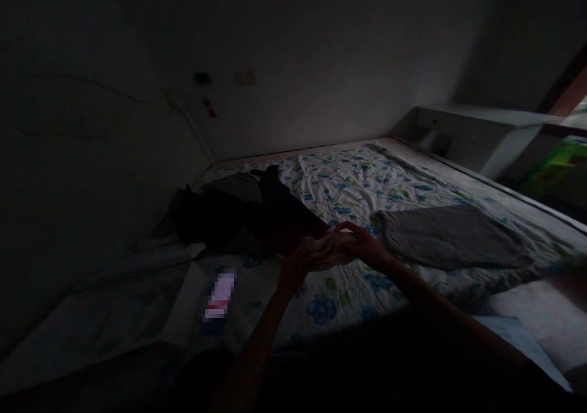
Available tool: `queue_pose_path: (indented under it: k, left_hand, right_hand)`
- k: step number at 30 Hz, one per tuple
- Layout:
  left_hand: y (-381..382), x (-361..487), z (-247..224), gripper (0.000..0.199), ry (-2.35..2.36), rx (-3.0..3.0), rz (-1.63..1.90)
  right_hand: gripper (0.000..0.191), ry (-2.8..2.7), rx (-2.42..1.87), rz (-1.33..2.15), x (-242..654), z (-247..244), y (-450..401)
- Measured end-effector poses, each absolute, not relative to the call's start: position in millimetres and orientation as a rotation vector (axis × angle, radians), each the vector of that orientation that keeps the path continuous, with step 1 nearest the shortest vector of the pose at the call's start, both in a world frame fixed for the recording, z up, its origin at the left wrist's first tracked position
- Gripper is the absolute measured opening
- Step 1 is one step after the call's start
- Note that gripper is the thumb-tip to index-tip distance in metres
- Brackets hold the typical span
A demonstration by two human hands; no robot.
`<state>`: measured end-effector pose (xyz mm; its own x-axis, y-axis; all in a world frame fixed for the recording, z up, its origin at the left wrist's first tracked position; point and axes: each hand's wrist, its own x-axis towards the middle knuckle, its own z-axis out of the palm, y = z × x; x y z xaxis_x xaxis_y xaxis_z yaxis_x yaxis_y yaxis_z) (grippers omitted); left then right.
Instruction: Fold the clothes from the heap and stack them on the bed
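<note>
In the dim head view, a bunched light-coloured cloth (329, 255) hangs between my two hands, low over the bed. My left hand (295, 267) is closed on its left end. On the other end, my right hand (363, 245) pinches the fabric with bent fingers. Just behind the cloth lies a heap of dark clothes (229, 214), partly touching or overlapped by it; the gloom hides which. To the right, a flat grey cloth (452, 235) is spread on the flowered bedsheet (321, 309). What kind of garment I hold cannot be made out.
A lit phone (221, 297) with a blurred screen lies left of my left arm. An open white box or case (183, 303) stands beside it. A white ledge (477, 119) runs along the right, with something green (559, 162) beyond. Pale fabric (536, 315) sits at lower right.
</note>
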<state>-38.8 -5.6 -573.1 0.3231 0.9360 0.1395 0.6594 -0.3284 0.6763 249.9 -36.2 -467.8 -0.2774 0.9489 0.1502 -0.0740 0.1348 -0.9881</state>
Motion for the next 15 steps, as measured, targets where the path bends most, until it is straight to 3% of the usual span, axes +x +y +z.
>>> queue_pose_path:
  k: [5,12,15]
  left_hand:
    - [11,-47,-516,0.041,1.530,1.994,0.845]
    - [1,-39,-353,0.050,1.432,2.256,1.557]
    - [-1,-28,-311,0.050,1.427,2.263,1.836]
  right_hand:
    - [0.050,-1.659,-0.999,1.026,305,-430,-43]
    - [0.044,-1.572,-1.050,0.137,371,-338,-38]
    - [0.037,-1.473,-0.996,0.020,376,-309,-26]
